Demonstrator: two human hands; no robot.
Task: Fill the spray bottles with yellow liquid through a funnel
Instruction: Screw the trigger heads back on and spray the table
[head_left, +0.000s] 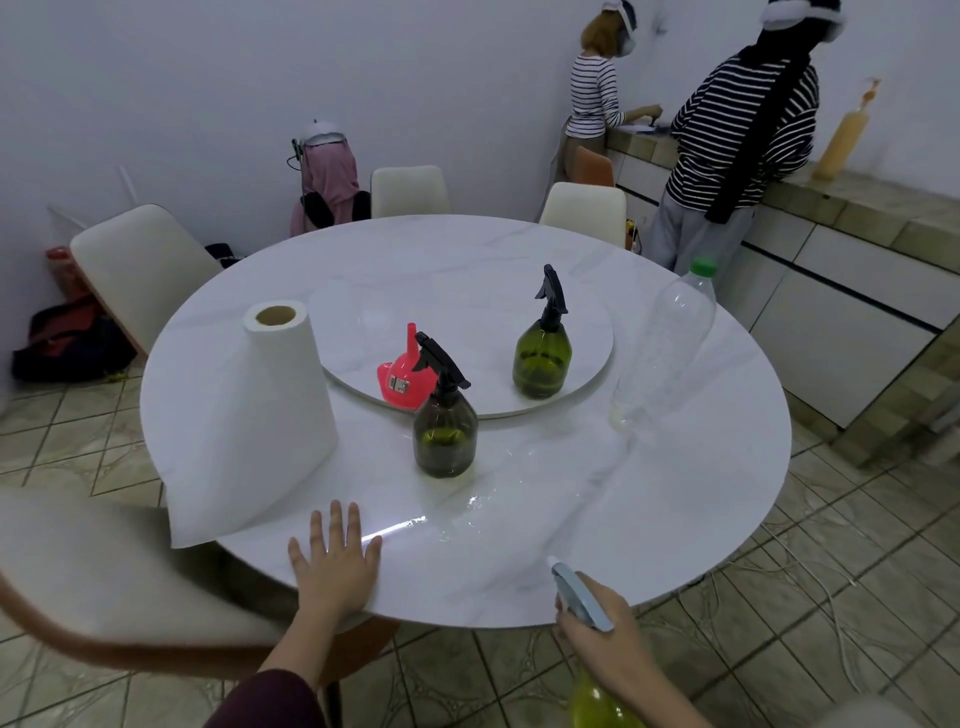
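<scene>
Gripping a yellow spray bottle (597, 696), unlabelled, right hand (602, 634).

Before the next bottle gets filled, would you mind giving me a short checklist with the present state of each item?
1. Funnel within reach: ok, lying on its side on the turntable.
2. Near green spray bottle uncapped: not ok, black sprayer on.
3. Far green spray bottle uncapped: not ok.
4. Yellow liquid left in the clear bottle: cannot tell, looks nearly empty.
5. Left hand free: ok, flat on the table.
6. Right hand free: not ok, holding a blue-topped sprayer.
</scene>
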